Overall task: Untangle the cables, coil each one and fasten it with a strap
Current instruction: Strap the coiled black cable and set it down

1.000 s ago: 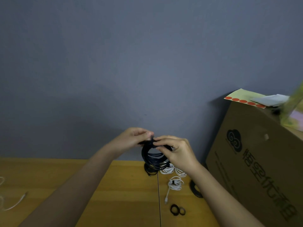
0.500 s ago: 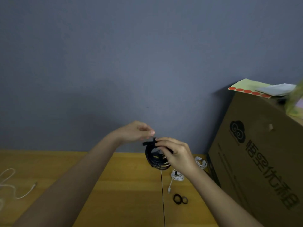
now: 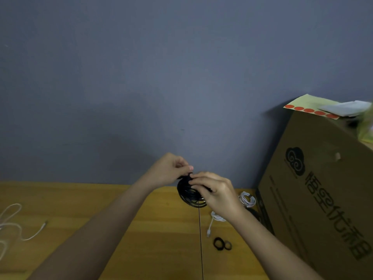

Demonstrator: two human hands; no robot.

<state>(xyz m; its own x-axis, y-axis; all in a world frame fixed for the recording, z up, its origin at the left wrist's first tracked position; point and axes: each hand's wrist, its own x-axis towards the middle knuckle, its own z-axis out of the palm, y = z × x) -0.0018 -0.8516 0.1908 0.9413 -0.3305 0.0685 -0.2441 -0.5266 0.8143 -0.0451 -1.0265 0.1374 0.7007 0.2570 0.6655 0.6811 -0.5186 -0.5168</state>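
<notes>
— What's the surface (image 3: 84, 207) made of?
— Wood, honey-toned, smooth, with a soft sheen.
— And the box (image 3: 314, 199)?
— Matt brown cardboard, black print. The coiled cable (image 3: 189, 196) looks like matt black plastic.

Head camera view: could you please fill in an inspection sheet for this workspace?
Surface: wooden table, seam down the middle.
Job's things: black cable coil held above the table; black strap rings lying ready.
Clutter: cardboard box with sticker sheet on top.
Grippers: left hand and right hand pinch the coil's top.
Cables: white coiled cables near the box; loose white cable far left.
Surroundings: grey wall.
</notes>
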